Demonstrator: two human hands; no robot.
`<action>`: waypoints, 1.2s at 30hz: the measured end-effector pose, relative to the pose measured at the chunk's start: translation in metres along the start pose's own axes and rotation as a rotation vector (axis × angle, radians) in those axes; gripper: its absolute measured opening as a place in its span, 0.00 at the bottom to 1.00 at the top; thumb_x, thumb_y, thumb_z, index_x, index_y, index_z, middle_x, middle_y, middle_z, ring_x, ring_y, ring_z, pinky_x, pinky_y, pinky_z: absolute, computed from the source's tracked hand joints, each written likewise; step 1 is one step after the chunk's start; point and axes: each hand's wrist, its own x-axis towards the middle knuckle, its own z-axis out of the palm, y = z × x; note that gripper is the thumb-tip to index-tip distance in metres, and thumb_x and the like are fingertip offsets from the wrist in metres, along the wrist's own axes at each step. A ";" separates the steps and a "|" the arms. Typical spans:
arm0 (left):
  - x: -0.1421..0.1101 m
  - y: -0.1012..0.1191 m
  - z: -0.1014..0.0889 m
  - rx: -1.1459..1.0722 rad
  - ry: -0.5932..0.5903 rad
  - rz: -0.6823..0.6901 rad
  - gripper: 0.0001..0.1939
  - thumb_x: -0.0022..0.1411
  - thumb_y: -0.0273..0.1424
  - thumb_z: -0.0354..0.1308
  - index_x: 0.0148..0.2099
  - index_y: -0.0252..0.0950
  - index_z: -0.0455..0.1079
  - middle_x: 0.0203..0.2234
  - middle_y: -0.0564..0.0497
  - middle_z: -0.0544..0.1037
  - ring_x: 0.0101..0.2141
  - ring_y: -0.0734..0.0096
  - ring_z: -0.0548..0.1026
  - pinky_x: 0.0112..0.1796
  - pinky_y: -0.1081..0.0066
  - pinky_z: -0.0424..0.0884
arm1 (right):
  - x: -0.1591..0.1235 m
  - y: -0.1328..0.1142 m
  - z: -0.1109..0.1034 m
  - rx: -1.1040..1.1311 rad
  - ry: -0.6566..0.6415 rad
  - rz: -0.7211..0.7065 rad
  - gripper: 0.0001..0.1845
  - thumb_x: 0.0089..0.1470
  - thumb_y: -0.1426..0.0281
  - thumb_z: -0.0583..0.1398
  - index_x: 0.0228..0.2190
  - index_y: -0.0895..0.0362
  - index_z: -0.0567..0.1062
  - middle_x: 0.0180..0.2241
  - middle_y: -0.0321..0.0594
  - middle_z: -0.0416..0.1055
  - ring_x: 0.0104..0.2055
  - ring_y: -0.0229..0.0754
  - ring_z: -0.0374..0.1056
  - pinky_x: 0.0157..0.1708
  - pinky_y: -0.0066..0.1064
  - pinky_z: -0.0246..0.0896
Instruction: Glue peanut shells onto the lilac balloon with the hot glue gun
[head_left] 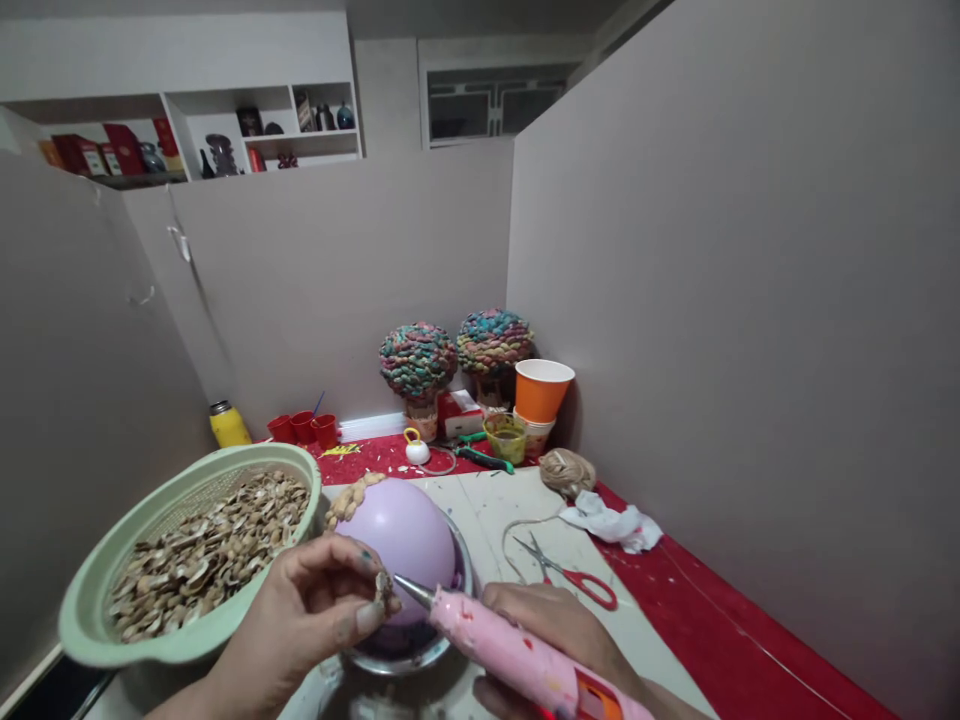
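Note:
Between the thumb and fingers of my left hand (307, 610) is a peanut shell (385, 590), pinched in front of the balloon. My right hand (562, 630) is wrapped round a pink hot glue gun (510, 650), whose metal tip points left at the shell, very close to it. Behind both hands a lilac balloon (401, 530) rests in a metal bowl (427, 655). Several peanut shells (352, 498) are stuck along the balloon's upper left side. To the left stands a green colander (82, 610) full of shell halves (217, 545).
Red-handled scissors (589, 588), a twine ball (566, 470) and white tissue (615, 522) lie right. Behind are pliers (484, 458), a cup of liquid (506, 440), an orange paper cup (544, 390), two shell-covered topiary balls (418, 360), red cups (304, 427) and a yellow bottle (229, 425).

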 end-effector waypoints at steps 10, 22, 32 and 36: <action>0.006 -0.005 -0.005 0.077 0.074 0.056 0.11 0.48 0.28 0.73 0.33 0.35 0.76 0.28 0.52 0.79 0.28 0.75 0.75 0.31 0.78 0.72 | -0.002 0.013 0.004 -0.034 -0.025 -0.180 0.29 0.68 0.52 0.43 0.24 0.55 0.68 0.19 0.34 0.65 0.19 0.36 0.62 0.20 0.27 0.54; 0.007 -0.006 -0.004 0.127 0.050 0.130 0.08 0.51 0.25 0.71 0.34 0.38 0.78 0.32 0.51 0.78 0.32 0.71 0.77 0.35 0.76 0.75 | -0.004 0.015 0.009 -0.076 0.002 -0.209 0.25 0.70 0.60 0.45 0.21 0.54 0.63 0.18 0.32 0.60 0.19 0.35 0.58 0.20 0.28 0.50; 0.005 -0.005 -0.005 0.160 0.065 0.120 0.07 0.51 0.25 0.70 0.33 0.38 0.77 0.31 0.51 0.77 0.31 0.72 0.76 0.34 0.77 0.74 | 0.008 0.002 -0.003 -0.045 0.006 -0.208 0.28 0.70 0.59 0.40 0.20 0.54 0.60 0.16 0.30 0.56 0.17 0.34 0.54 0.18 0.28 0.47; 0.005 -0.007 -0.006 0.192 0.053 0.112 0.07 0.52 0.26 0.70 0.34 0.38 0.77 0.33 0.51 0.77 0.34 0.71 0.77 0.36 0.76 0.74 | -0.002 0.011 0.004 -0.032 -0.020 -0.167 0.27 0.69 0.58 0.45 0.21 0.54 0.63 0.17 0.32 0.59 0.18 0.35 0.56 0.19 0.27 0.49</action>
